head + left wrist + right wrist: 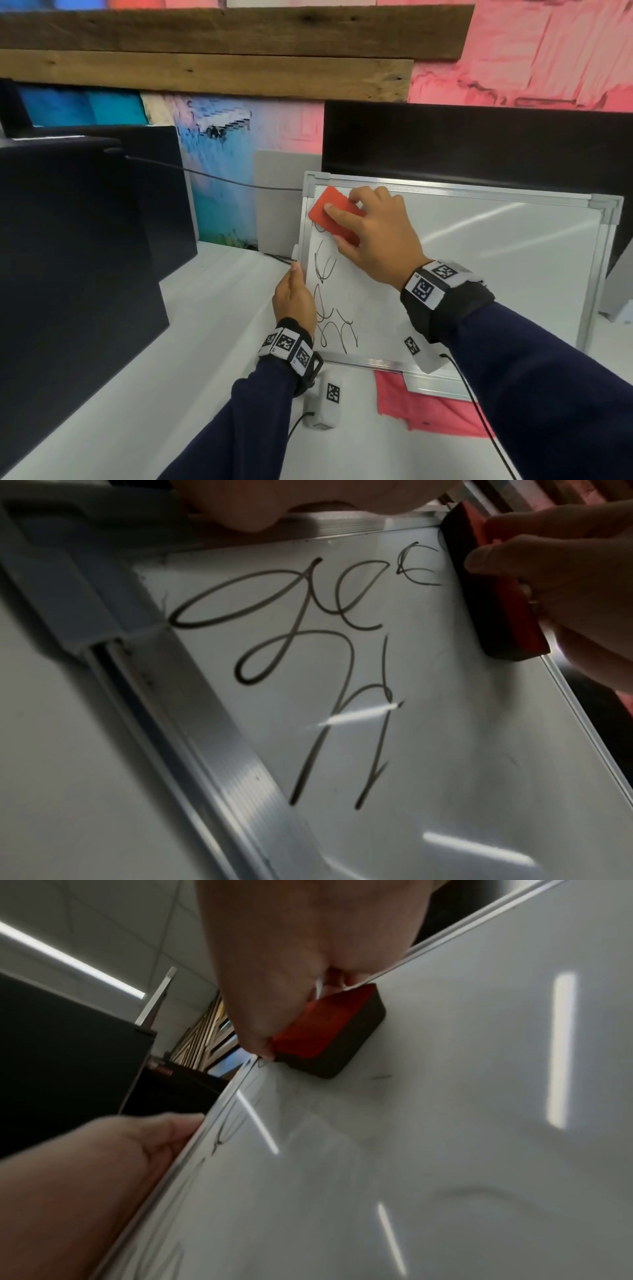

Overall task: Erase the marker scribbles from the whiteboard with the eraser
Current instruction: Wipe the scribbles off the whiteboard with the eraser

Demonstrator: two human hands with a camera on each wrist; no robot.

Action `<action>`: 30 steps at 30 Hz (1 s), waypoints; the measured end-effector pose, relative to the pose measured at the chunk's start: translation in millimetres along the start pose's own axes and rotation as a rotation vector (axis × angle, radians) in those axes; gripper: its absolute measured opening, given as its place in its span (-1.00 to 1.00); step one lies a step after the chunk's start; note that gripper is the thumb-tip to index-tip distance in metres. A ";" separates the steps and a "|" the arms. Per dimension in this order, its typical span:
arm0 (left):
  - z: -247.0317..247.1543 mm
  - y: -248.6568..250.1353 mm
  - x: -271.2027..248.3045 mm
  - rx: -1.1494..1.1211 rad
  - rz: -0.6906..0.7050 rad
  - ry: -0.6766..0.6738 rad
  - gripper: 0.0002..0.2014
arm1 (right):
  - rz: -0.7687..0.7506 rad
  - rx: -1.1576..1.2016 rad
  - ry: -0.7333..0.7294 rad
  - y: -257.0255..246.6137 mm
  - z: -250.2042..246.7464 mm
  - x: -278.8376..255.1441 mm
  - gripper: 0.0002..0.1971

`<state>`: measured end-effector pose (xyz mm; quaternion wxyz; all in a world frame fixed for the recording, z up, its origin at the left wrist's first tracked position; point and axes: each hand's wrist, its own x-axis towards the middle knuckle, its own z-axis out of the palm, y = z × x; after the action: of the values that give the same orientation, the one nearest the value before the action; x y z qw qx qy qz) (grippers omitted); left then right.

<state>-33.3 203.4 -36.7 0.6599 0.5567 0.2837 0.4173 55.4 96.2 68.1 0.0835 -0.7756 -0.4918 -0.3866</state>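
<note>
- Lower centre of the head view: small white tagged box point(325, 401) with a cable lay on the white table point(171, 342), just below the left wrist.
- Red cloth point(421, 407) lay at lower centre-right, its top edge tucked under the board's near edge.
- Left hand point(294, 298) rested against the left frame edge of the whiteboard point(479, 274), fingers fairly straight along the rail, thumb on top; curl round the back not visible.
- Whiteboard leaned tilted at centre-right, near edge on the table, far edge against a black panel point(479, 137).
- Marker scribbles point(329, 301) ran in a column down the board's left strip, black loops, from just under the eraser down to near the bottom frame; rest of the board looked clean.
- Right hand point(373, 233) gripped the eraser point(329, 212), thumb on one long side, fingers curled over the other.
- Eraser sat at the board's upper-left corner, red top up, dark felt flat on the surface, touching the topmost scribble.
- Left of frame: dark panels point(68, 257) stood on the table.
- Far: grey panel point(277, 202), colourful wall, wooden planks point(205, 51) across the top.
</note>
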 end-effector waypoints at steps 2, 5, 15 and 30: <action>-0.4 0.8 0.5 -0.024 -0.014 0.002 -0.54 | -0.101 -0.016 -0.072 1.0 -4.1 -7.7 -0.50; -2.5 0.9 1.6 -0.002 -0.005 -0.008 -0.54 | -0.277 -0.016 -0.193 0.9 -1.2 -33.4 -0.50; -2.8 2.7 -0.4 -0.004 -0.030 0.011 -0.55 | -0.273 -0.178 -0.115 12.4 -24.1 17.0 -0.55; -4.8 3.1 -1.3 0.018 -0.068 -0.002 -0.51 | -0.193 -0.094 -0.188 -14.8 -1.3 -42.8 -0.42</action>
<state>-38.7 204.7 -34.8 0.6688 0.5532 0.3055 0.3916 33.2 73.1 36.1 -0.0368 -0.7606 -0.5512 -0.3410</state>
